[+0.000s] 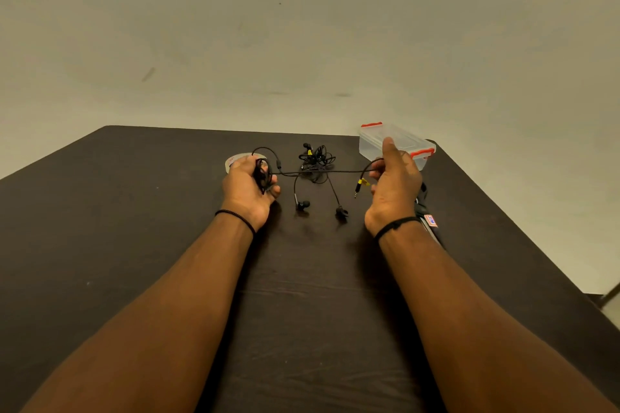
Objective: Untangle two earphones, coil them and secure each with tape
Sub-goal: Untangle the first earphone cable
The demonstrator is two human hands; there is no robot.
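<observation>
My left hand (pixel 246 186) grips a few coiled loops of a black earphone cable (pixel 318 172). That cable runs taut to my right hand (pixel 396 183), which pinches it near the plug end; the jack with a yellow tag (pixel 360 185) hangs below the fingers. Two black earbuds (pixel 303 204) (pixel 341 212) dangle from the cable down to the table. Behind the taut cable lies a second black earphone in a tangled heap (pixel 317 157). A roll of tape (pixel 236 159) lies flat just behind my left hand, partly hidden by it.
A clear plastic box with red clasps (pixel 397 144) stands at the far right corner of the dark wooden table (pixel 134 228). A dark tool with a red-and-blue label (pixel 429 220) lies beside my right wrist. The table's right edge runs close to it.
</observation>
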